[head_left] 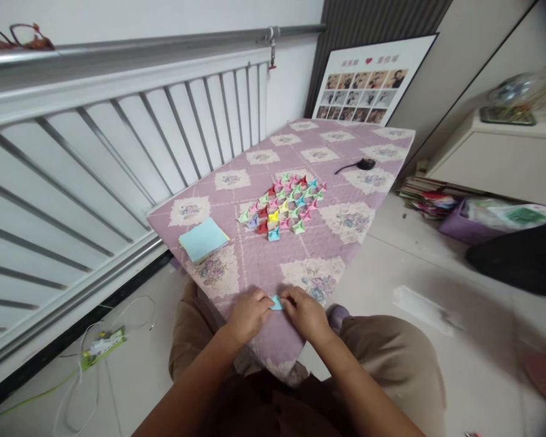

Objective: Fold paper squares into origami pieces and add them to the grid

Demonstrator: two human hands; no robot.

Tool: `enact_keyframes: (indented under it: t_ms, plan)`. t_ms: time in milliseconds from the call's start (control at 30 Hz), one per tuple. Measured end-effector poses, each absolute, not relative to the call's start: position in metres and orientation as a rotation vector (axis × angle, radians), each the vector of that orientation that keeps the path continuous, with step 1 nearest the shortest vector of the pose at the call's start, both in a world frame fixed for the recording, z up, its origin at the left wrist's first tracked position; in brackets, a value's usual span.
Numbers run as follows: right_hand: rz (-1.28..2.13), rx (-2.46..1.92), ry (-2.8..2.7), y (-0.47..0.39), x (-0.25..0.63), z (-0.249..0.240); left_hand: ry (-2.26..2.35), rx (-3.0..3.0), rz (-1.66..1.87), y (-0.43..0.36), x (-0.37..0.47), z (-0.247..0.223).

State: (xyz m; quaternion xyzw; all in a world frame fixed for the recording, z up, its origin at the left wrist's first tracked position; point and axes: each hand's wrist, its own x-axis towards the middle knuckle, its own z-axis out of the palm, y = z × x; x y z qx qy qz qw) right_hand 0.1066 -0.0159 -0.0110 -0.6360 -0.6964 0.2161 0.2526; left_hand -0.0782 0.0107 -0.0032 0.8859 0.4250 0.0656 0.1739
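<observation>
A small folded light-blue paper [277, 302] lies near the front edge of the cloth-covered table, between my two hands. My left hand [251, 312] grips its left side with the fingers pressed together. On the right side, my right hand [304, 309] pinches the same paper. Beyond them, several folded paper pieces [283, 206] in red, pink, green, yellow and blue stand in slanting rows. A stack of square sheets [204, 239], light blue on top, rests at the table's left edge.
The purple flowered tablecloth [255, 261] bears a black object [365, 164] with a thin tail at the back right. A white radiator [118, 139] borders the left side. A power strip [104, 348] lies on the floor at left, a purple bin [468, 221] at right.
</observation>
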Motion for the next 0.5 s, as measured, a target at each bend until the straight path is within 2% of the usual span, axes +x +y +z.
enact_keyframes:
  t_ms: [167,500]
  plan:
    - [0.554,-1.562,-2.032,-0.0214,0.1099,-0.0114,1.209,2.442,0.283,0.012,-0.0795,-0.0091]
    - [0.292,-1.558,-2.202,-0.0161,0.1088,-0.0169,1.207,2.313,0.353,0.0152,-0.0758,-0.0104]
